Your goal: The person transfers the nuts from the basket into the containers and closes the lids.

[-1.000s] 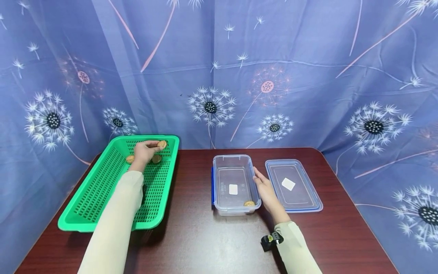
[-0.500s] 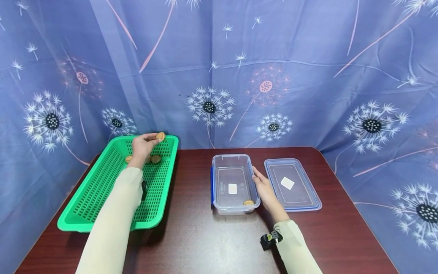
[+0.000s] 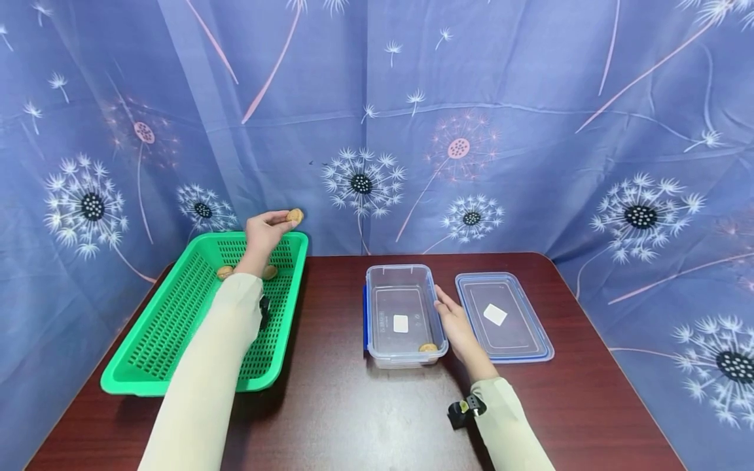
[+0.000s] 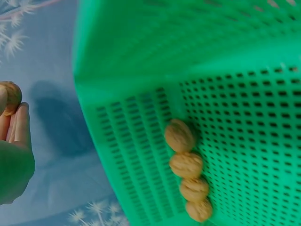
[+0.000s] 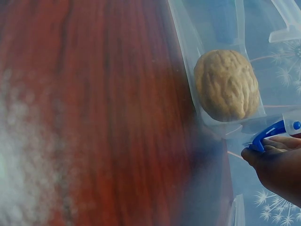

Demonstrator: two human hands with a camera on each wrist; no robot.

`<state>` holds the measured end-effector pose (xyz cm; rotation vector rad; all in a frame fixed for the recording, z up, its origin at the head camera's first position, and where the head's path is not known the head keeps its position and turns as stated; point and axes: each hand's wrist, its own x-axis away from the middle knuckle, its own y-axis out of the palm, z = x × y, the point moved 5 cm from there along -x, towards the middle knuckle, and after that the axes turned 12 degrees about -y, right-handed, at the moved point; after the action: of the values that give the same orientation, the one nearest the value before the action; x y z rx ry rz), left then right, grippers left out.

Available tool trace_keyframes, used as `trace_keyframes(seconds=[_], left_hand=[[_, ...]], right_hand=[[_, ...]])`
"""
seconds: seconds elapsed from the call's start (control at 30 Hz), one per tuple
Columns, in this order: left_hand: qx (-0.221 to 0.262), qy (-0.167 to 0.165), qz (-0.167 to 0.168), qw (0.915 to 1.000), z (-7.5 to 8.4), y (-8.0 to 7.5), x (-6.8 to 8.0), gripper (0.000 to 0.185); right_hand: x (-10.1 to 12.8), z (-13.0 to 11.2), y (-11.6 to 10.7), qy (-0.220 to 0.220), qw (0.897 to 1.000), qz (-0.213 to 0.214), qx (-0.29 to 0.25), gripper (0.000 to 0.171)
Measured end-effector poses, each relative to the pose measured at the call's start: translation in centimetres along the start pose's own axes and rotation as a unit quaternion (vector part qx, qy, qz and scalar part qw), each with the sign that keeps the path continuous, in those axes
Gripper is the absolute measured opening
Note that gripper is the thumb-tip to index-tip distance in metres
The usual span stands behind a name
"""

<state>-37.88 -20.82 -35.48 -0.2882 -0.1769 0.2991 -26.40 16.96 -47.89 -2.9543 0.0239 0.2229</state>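
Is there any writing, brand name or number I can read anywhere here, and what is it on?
No readable text in any view.
White sticker on the clear box: blank as far as shows; faint marks beside it are too small to read.
White sticker on the lid: no print to be made out.
Green basket, walnuts and curtain: no lettering.

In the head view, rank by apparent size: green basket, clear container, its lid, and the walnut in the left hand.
1. Green basket, clearly largest.
2. Lid and clear container: similar footprint, too close to rank.
3. Walnut pinched in the left hand, smallest.
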Motion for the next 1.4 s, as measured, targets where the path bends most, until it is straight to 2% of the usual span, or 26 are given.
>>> trace_keyframes(seconds=[0.23, 0.53, 0.67, 0.8, 1.13, 1.4], left_hand=[[0.063, -0.001, -0.020, 0.9978, 1.9, 2.4, 0.4, 0.038], [0.092, 0.024, -0.052, 0.9941, 3.8, 5.7, 1.7, 0.038], [0.098, 0.040, -0.082, 0.9910, 4.2, 7.3, 2.8, 0.037], [0.106, 0.044, -0.109, 0.9874, 4.1, 8.8, 3.7, 0.037], [0.094, 0.040, -0.136, 0.9854, 3.1, 11.8, 5.1, 0.035], [0.061, 0.046, -0.166, 0.9832, 2.2, 13.9, 6.7, 0.033]], right_hand=[[0.0, 0.0, 0.0, 0.000, 1.000, 0.003, -0.008, 0.048], [0.0, -0.1, 0.1, 0.001, 1.000, 0.003, -0.011, 0.048], [0.0, 0.0, 0.1, 0.002, 1.000, 0.004, -0.010, 0.048], [0.0, -0.1, 0.1, 0.001, 1.000, 0.004, -0.009, 0.048], [0.1, -0.1, 0.1, 0.003, 1.000, 0.002, -0.014, 0.048], [0.0, 0.0, 0.1, 0.000, 1.000, 0.001, -0.009, 0.048]])
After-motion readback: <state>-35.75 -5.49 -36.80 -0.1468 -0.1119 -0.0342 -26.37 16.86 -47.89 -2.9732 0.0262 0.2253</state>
